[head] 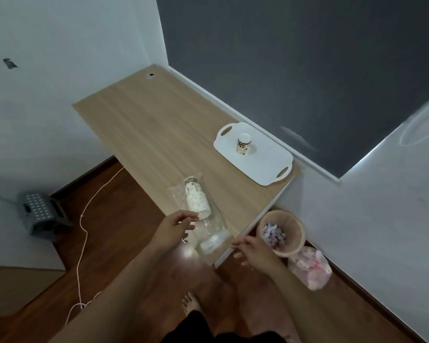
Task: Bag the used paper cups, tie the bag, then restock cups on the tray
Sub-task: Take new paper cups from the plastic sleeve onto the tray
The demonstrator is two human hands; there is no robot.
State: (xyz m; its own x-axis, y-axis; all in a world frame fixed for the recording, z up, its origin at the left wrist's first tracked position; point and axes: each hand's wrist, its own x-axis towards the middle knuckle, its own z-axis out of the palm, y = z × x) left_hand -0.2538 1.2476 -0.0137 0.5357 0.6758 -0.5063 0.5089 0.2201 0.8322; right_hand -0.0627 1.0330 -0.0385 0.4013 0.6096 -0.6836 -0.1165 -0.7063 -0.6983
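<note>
A white tray (270,167) with two handles lies at the right edge of the wooden table (159,125); one patterned paper cup (244,144) stands upside down on it. Near the table's front corner a stack of patterned cups (196,198) lies on its side inside a clear plastic sleeve (212,227). My left hand (177,225) hovers at the sleeve's open end with fingers apart, touching or almost touching the plastic. My right hand (254,250) is open, just off the table's corner, holding nothing.
On the floor right of the table stands a round wooden bin (296,233) with crumpled patterned cups inside, and a tied pinkish plastic bag (310,267) lies beside it. A grey step stool (41,214) and a white cord (84,233) are on the floor at left.
</note>
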